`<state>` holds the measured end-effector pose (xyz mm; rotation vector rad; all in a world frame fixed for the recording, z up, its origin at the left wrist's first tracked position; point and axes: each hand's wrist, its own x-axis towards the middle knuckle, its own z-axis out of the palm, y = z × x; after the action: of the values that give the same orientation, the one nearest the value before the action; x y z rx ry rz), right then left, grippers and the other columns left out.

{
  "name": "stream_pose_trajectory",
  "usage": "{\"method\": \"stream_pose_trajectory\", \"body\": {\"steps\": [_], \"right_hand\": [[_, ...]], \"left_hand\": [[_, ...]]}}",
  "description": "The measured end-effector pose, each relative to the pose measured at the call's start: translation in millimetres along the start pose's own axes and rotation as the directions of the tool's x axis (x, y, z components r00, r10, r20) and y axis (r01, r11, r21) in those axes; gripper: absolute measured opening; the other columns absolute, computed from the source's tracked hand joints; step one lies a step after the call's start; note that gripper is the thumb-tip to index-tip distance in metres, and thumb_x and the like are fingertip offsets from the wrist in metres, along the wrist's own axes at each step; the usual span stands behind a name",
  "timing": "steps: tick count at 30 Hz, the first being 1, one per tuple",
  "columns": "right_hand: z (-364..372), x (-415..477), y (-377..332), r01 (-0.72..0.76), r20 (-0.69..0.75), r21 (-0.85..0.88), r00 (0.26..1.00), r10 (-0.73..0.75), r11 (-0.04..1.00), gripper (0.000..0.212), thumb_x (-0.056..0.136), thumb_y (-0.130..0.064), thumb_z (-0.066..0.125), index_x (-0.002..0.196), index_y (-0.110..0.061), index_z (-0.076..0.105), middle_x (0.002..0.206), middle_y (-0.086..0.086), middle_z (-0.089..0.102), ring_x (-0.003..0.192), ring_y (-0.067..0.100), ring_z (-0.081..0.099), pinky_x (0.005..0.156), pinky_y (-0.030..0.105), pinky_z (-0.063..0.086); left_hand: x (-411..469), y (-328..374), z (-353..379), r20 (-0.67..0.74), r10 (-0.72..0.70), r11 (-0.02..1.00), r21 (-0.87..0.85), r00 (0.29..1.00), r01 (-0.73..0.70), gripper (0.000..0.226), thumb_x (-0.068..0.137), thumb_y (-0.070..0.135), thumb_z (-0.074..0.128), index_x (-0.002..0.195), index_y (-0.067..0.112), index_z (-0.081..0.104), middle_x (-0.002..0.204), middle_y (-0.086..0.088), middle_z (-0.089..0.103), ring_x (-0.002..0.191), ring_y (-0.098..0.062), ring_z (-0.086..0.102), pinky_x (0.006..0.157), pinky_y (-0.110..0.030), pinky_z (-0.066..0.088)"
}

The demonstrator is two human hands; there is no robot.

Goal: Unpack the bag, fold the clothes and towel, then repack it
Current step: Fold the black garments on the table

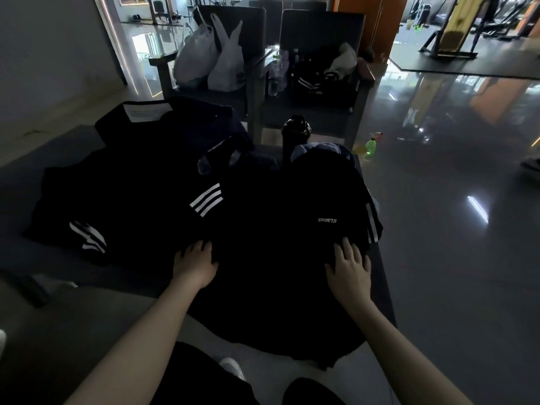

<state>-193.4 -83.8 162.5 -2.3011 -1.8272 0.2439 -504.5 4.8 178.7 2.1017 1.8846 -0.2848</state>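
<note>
View: head camera, looking down over a grey table (26, 182); light poor, dark fabrics hard to separate.
Black top (280, 258): spread flat on the right half of the table, hem hanging over the near edge. Small white "SPORTS" print on its right side, and white stripes on the sleeve at the table's right edge.
Left hand (195, 263): rests on the left border of the black top, fingers short and bent in view. Whether they pinch the cloth or only press it cannot be told.
Right hand (349, 266): lies palm down on the black top just below the print, fingers straight and slightly spread, holding nothing.
Striped garment (122, 194): black with three white stripes, lying open on the left half of the table and touching the black top's left side.
Dark navy bundle (175, 124): at the far left corner, behind the striped garment, with a white label on top. Cannot tell if it is the bag.
Blue-grey cloth (321, 149): bunched at the far edge, just behind the black top.
Black bottle (295, 133): upright at the far edge, beside the blue-grey cloth.
Beyond the table: two dark chairs (321, 39). The left one carries white plastic bags (210, 59).
Floor: a green bottle (370, 147) near the table's far right corner.
</note>
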Motion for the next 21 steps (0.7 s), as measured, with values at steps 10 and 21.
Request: {"method": "stream_pose_trajectory", "body": {"steps": [10, 21], "right_hand": [[0.3, -34.3, -11.8, -0.331, -0.036, 0.067, 0.942, 0.334, 0.941, 0.063, 0.098, -0.043, 0.036, 0.148, -0.01, 0.018, 0.154, 0.018, 0.018, 0.14, 0.034, 0.02, 0.108, 0.049, 0.024], [-11.5, -74.2, -17.3, -0.449, 0.064, 0.211, 0.893, 0.446, 0.868, 0.03, 0.093, -0.028, 0.048, 0.109, -0.003, 0.052, 0.111, 0.013, 0.058, 0.106, 0.032, 0.052, 0.086, 0.039, 0.039]], "left_hand": [[-20.2, 15.4, -0.8, -0.105, -0.22, 0.975, -0.008, 0.97, 0.221, 0.031, 0.098, 0.028, 0.044, 0.123, 0.014, 0.052, 0.123, -0.009, 0.056, 0.113, -0.025, 0.051, 0.094, -0.037, 0.038], [-50.0, 8.8, -13.1, 0.018, -0.136, 0.846, -0.518, 0.991, 0.126, 0.032, 0.091, 0.027, 0.061, 0.112, 0.003, 0.057, 0.094, -0.009, 0.057, 0.091, -0.027, 0.059, 0.082, -0.036, 0.051]]}}
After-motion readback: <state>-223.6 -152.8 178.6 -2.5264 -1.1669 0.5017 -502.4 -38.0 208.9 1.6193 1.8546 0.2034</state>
